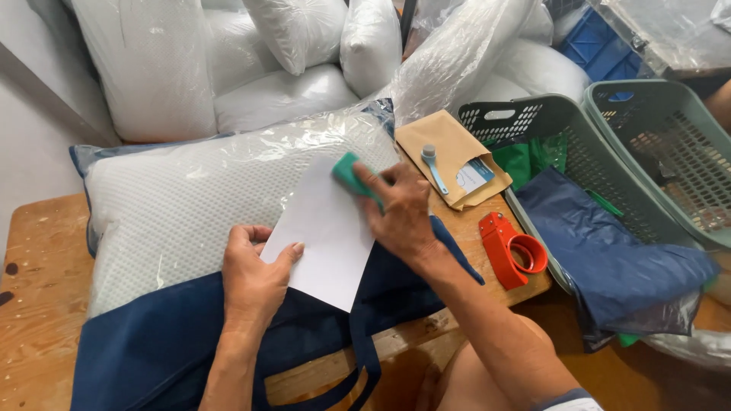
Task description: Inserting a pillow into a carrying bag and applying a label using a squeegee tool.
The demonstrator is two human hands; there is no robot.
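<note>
A white pillow (190,198) in clear plastic lies on a wooden table (38,304), half inside a dark blue fabric bag (152,342). A white sheet of paper (324,228) rests on the pillow and bag. My left hand (255,278) lies flat, fingers pressing the paper's lower left edge. My right hand (400,209) grips a small green card-like scraper (350,175) and holds it against the paper's upper right corner.
A brown envelope (445,152) with a small blue tool and a card sits right of the pillow. An orange tape dispenser (510,247) lies at the table's right edge. Two grey-green baskets (647,144) hold blue bags. Bagged white pillows (228,68) pile up behind.
</note>
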